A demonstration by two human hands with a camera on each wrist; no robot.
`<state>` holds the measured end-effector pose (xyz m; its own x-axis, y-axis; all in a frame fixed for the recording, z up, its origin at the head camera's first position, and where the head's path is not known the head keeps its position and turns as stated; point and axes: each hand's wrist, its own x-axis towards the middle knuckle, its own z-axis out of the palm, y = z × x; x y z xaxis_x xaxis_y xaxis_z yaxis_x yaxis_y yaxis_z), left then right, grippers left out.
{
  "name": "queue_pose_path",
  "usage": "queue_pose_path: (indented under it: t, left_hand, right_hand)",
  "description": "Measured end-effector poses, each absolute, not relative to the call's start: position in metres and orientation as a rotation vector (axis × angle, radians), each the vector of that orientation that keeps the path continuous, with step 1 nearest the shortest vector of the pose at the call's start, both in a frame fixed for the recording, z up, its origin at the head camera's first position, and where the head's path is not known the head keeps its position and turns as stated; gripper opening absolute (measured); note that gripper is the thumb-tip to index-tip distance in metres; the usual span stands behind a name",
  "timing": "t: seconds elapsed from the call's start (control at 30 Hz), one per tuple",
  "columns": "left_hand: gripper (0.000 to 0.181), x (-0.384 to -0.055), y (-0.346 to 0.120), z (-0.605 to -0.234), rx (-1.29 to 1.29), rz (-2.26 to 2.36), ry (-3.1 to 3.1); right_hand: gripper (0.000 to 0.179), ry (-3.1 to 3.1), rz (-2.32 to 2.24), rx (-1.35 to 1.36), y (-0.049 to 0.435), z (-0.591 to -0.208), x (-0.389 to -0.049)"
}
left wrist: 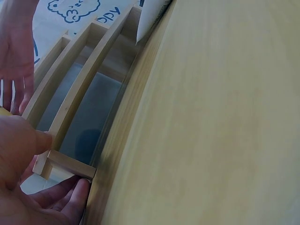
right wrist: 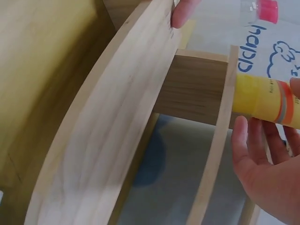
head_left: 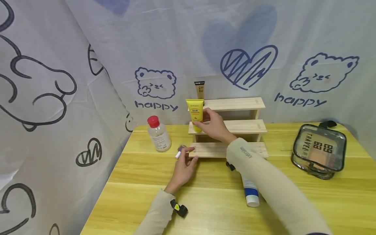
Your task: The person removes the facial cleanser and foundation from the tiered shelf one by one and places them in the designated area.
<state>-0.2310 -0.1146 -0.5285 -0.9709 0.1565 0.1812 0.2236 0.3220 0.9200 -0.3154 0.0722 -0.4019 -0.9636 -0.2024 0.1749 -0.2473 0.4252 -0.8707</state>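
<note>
My right hand holds a yellow squeeze tube upright, cap down, at the left end of the middle step of a three-tier wooden display rack. Fingers and thumb lie round the tube's lower half in the right wrist view, where the yellow tube stands by the step's edge. At the rack's lowest step, my left hand grips the left end. In the left wrist view its thumb is on top and the fingers are beneath. A gold tube with a black end stands on the top step behind.
Left of the rack is a clear bottle with a red cap. A small purple-and-white item lies behind my left hand. Partly under my right forearm lies a white-and-blue tube. A clear travel pouch is at the right, before a printed curtain.
</note>
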Motion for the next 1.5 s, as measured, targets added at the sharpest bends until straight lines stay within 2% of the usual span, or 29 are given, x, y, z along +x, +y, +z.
queue_pose_path:
  t: [0.37, 0.63, 1.5]
  left_hand:
    - [0.038, -0.232, -0.115, -0.529, -0.38, -1.766, -2.498]
    - [0.038, -0.231, -0.115, -0.527, -0.379, -1.766, -2.501]
    - [0.038, -0.231, -0.115, -0.525, -0.391, -1.79, -2.483]
  right_hand:
    - [0.044, -2.63, 1.568, 0.472, 0.072, -0.405, -0.318]
    - [0.046, -2.626, 1.575, 0.477, 0.08, -0.404, -0.314]
    - [0.053, -2.729, 1.514, 0.438, 0.167, -0.373, -0.269]
